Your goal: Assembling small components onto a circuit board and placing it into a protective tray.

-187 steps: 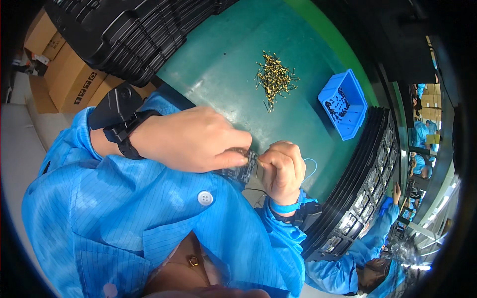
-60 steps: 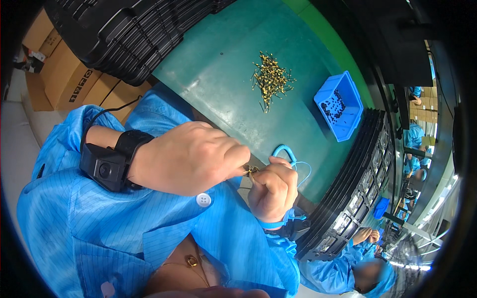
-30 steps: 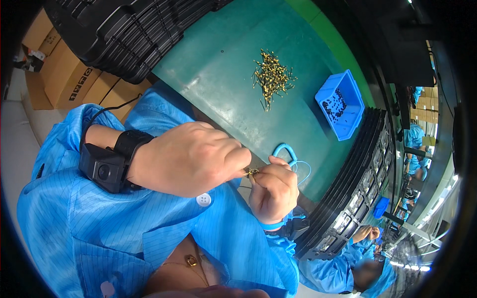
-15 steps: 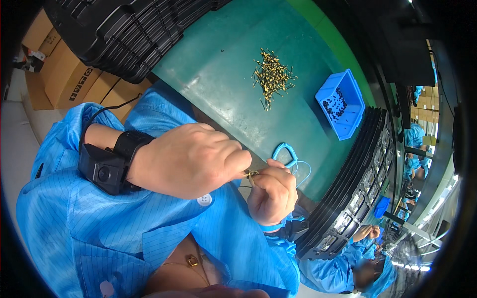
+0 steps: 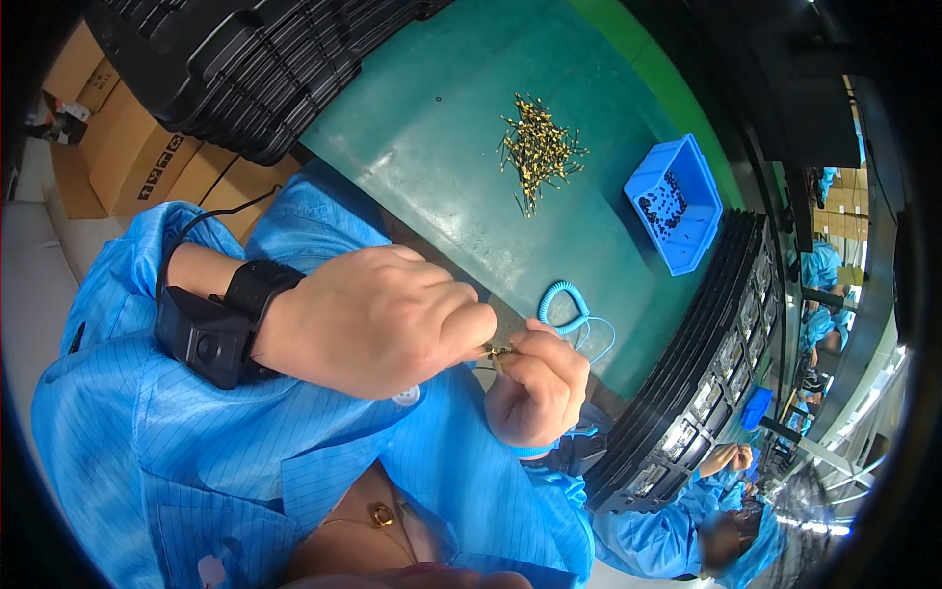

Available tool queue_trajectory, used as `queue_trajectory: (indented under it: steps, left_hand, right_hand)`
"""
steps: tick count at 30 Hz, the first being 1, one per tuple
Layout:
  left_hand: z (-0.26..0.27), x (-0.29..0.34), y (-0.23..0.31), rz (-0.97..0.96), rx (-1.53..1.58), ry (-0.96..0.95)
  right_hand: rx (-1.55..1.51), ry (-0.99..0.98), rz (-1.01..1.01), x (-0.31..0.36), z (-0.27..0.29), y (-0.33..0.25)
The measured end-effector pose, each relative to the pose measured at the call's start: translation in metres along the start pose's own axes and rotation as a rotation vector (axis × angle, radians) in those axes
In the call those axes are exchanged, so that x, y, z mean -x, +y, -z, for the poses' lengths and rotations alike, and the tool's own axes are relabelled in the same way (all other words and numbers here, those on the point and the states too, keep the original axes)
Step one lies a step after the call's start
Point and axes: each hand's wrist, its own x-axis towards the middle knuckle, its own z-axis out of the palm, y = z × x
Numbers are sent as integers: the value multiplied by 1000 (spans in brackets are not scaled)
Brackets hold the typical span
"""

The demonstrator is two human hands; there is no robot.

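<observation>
In front of my chest my left hand [image 5: 378,319] is closed, its thumb and fingers pinching the near end of a small brass-coloured part [image 5: 497,350]. My right hand [image 5: 540,388] is curled around the other end of that same part, so the fingertips of both hands almost meet. Most of the piece is hidden by fingers, and its exact kind is too small to tell. Beyond the hands, a loose pile of thin yellow-and-black pieces [image 5: 538,152] lies on the green table mat [image 5: 422,167]. A blue plastic bin [image 5: 695,221] there holds many tiny black pieces [image 5: 662,206].
A light-blue coiled cord [image 5: 556,304] lies at the table's near edge. Stacked black trays [image 5: 687,412] stand to the right, and more black trays [image 5: 245,69] at the upper left. Cardboard boxes [image 5: 147,157] are on the left. Another person's hands [image 5: 726,459] show at the lower right.
Both hands have shifted only very slightly, keeping their pinch on the small part. The pile stays as it was.
</observation>
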Motion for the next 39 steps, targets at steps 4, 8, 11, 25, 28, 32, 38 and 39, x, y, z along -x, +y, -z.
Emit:
queue_trajectory:
  steps: [4, 8, 11, 25, 28, 32, 38, 39]
  left_hand:
    - [3, 1, 2, -9, -12, -64]
    - [-4, 2, 2, -41, -42, 36]
    - [-6, 3, 2, -51, -20, 65]
    - [-4, 3, 1, -15, 25, -66]
    - [-3, 1, -1, -7, 36, -104]
    - [-2, 2, -3, 6, 49, -131]
    - [-7, -3, -23, 155, 133, -163]
    - [-6, -5, -30, 148, 122, -157]
  right_hand:
    - [-4, -63, 42, 1, 5, 1]
    - [-18, -89, 42, 3, 7, -1]
    - [-46, -79, 49, 6, 7, 0]
    - [-71, -56, 53, 10, 4, 2]
    - [-76, -63, 43, 10, 4, 4]
    - [-67, -78, 8, 10, 3, 2]
    - [-391, -186, -429, 5, 1, 18]
    - [-517, -165, -658, 2, 2, 18]
